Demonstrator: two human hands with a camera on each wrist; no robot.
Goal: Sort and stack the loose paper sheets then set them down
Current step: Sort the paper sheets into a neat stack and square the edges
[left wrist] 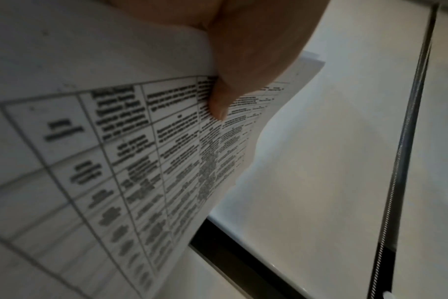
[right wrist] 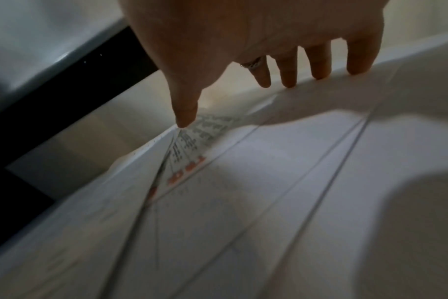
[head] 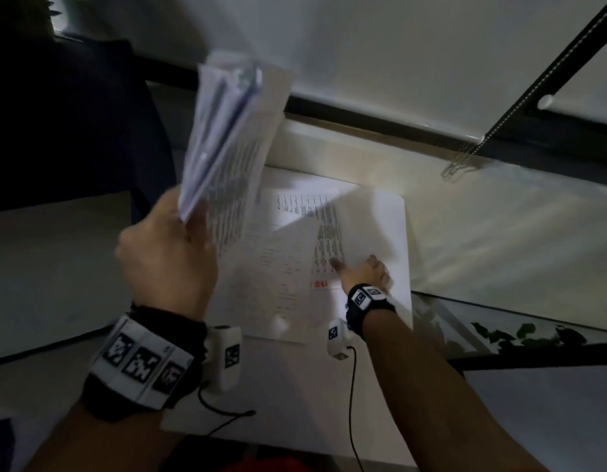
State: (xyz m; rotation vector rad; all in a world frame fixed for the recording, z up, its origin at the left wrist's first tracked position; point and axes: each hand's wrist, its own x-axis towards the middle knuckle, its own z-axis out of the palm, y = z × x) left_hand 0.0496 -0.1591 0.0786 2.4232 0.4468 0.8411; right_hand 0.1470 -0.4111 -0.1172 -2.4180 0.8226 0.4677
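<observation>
My left hand (head: 165, 247) grips a bundle of printed sheets (head: 227, 137) and holds it upright above the table. In the left wrist view the thumb (left wrist: 218, 97) presses on a page with a printed grid (left wrist: 115, 151). More loose sheets (head: 288, 267) lie overlapping on the white table (head: 295, 403). One of them is a slip with red print (head: 325, 253). My right hand (head: 363, 270) reaches over these sheets with straight, spread fingers (right wrist: 289, 72), the thumb tip (right wrist: 184, 119) at the edge of the red-print slip (right wrist: 189, 165). It holds nothing.
A dark window frame (head: 397, 117) and white blind run along the far side, with a bead chain (head: 465, 158) hanging at the right. A glass surface with plant leaves (head: 520, 335) lies right of the table. A dark chair back (head: 73, 114) stands at the left.
</observation>
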